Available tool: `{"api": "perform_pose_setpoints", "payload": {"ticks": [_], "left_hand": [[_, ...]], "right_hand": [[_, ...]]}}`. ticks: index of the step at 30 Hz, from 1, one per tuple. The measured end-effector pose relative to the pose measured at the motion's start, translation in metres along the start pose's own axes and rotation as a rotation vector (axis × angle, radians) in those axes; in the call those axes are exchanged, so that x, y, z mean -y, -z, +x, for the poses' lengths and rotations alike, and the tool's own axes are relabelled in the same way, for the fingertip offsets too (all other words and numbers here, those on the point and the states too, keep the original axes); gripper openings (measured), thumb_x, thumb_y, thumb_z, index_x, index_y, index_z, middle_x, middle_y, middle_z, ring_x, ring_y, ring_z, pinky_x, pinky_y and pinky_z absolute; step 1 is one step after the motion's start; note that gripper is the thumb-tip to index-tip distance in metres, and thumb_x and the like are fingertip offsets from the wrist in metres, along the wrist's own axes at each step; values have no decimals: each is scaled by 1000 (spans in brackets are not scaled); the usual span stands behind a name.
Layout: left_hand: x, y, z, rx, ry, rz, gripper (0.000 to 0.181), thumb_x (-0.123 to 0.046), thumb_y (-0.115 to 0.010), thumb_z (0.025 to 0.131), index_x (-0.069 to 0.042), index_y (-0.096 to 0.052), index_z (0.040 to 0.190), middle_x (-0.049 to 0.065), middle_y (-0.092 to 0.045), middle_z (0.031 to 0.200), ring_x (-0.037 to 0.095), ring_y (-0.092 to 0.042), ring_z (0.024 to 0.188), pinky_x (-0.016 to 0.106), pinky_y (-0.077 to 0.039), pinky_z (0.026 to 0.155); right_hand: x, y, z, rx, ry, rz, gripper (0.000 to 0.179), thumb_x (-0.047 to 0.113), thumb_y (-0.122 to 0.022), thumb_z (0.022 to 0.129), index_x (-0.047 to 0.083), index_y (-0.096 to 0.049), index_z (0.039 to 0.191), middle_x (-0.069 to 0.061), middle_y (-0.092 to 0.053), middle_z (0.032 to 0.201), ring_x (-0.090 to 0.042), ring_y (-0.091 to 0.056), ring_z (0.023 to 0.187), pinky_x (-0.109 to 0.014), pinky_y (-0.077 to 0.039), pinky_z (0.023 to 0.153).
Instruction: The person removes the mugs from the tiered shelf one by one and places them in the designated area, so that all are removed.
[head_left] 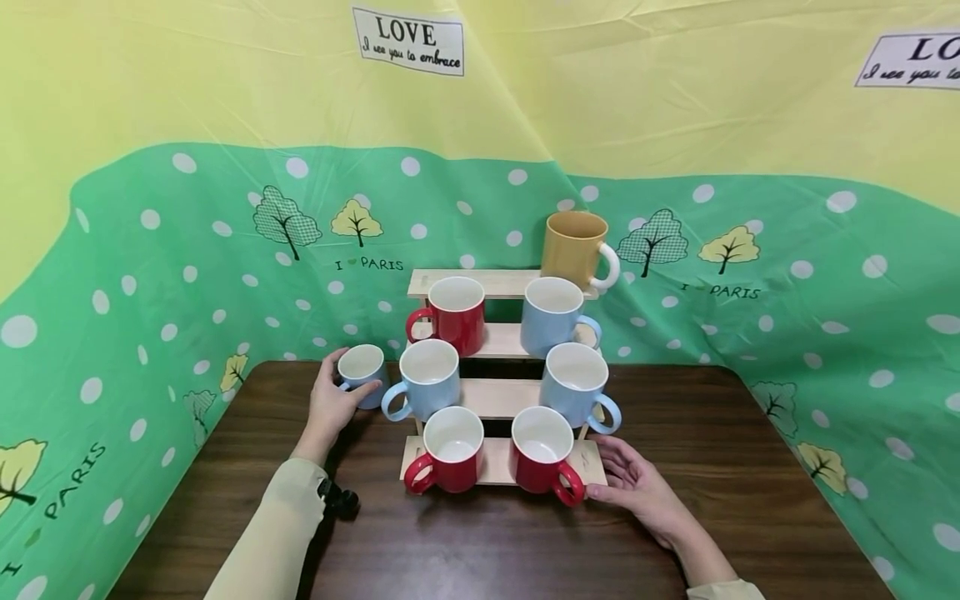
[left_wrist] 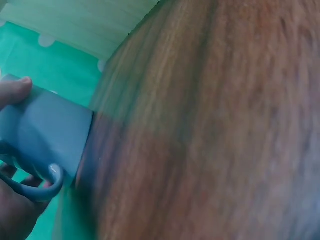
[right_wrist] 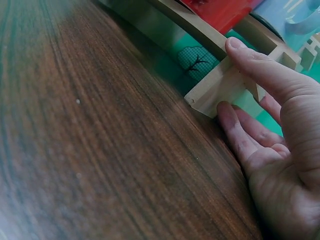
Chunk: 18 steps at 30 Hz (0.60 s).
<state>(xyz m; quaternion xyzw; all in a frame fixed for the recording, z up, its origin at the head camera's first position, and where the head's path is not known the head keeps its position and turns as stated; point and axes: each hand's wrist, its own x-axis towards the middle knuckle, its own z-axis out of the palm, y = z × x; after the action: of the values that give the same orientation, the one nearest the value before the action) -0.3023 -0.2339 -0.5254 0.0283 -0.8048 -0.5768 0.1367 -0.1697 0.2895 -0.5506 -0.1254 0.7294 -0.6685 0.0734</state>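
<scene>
At the back left of the table, my left hand (head_left: pixel 333 403) grips a light blue mug (head_left: pixel 370 377), thumb on one side and fingers around the other. In the left wrist view the mug (left_wrist: pixel 47 130) stands at the wood surface, its handle by my lower fingers. My right hand (head_left: pixel 637 487) holds the lower right end of a stepped wooden rack (head_left: pixel 498 460). In the right wrist view, the thumb lies on the bottom step's corner and the fingers touch its side support (right_wrist: pixel 215 90). Two red mugs (head_left: pixel 454 450) (head_left: pixel 542 450) sit on that bottom step.
Higher steps hold two light blue mugs (head_left: pixel 438 385) (head_left: pixel 573 387), then a red mug (head_left: pixel 467 321) beside another blue one (head_left: pixel 550 321). A tan mug with a white handle (head_left: pixel 573 250) stands on the top step's right. Behind the dark wooden table (head_left: pixel 487 542) hangs a green and yellow cloth (head_left: pixel 465 208).
</scene>
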Motion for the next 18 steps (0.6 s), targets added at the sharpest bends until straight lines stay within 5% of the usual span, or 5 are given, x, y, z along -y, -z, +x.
{"api": "perform_pose_setpoints", "payload": {"ticks": [18], "left_hand": [[-11, -9, -9, -18, 36, 88, 93, -22, -91, 92, -13, -36, 166, 22, -49, 161, 44, -47, 147, 66, -36, 122]], "right_hand": [[4, 1, 0, 9, -3, -21, 77, -4, -80, 95, -9, -37, 159, -32, -50, 154, -3, -62, 130, -21, -53, 104]]}}
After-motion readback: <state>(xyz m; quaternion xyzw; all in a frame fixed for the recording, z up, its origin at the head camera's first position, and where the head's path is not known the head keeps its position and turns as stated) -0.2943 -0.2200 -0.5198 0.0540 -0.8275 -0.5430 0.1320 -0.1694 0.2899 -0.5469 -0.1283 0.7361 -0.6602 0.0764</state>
